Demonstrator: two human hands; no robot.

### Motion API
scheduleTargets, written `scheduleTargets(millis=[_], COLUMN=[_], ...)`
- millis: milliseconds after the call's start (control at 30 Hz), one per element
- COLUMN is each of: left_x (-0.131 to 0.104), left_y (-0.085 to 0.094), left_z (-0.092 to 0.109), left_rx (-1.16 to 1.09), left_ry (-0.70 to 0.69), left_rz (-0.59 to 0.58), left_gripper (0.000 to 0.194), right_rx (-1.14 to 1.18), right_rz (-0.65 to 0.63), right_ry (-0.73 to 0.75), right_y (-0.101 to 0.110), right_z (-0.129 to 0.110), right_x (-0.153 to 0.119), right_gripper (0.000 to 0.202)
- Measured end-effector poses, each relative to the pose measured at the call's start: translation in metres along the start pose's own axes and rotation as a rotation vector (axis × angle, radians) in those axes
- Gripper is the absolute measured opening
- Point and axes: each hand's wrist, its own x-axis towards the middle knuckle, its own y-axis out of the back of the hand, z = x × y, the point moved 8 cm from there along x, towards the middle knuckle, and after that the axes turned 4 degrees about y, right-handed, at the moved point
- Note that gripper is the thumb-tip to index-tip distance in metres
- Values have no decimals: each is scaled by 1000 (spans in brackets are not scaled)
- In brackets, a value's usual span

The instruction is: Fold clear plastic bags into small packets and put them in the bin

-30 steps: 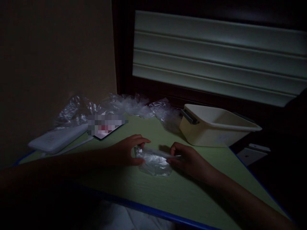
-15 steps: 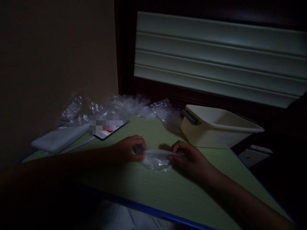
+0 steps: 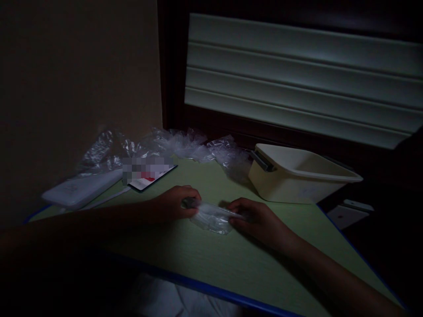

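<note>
And there's the clear plastic bag (image 3: 213,220), low over the green desk (image 3: 205,259), stretched between your two hands! Your left hand (image 3: 181,202) pinches one end between thumb and fingers, your right hand (image 3: 253,215) grips the other. Beyond them, crumpled clear plastic (image 3: 185,143) lines the back edge; the cream bin (image 3: 284,185) stands back right, and the lit phone (image 3: 150,179) lies back left.
</note>
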Motion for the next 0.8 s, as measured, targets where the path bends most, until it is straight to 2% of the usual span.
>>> scheduleTargets(millis=[333, 567, 800], left_x=[0, -1, -5], left_y=[0, -2, 0], left_z=[6, 4, 13], left_rx=[-9, -9, -5], left_ry=[-84, -131, -181], left_rz=[0, 11, 19], left_gripper=[7, 5, 10], right_rx=[-68, -122, -287], right_rz=[-14, 28, -11], right_ry=[27, 29, 112], right_y=[1, 5, 6], right_z=[-5, -5, -16], right_x=[-1, 0, -2], right_gripper=[17, 14, 20])
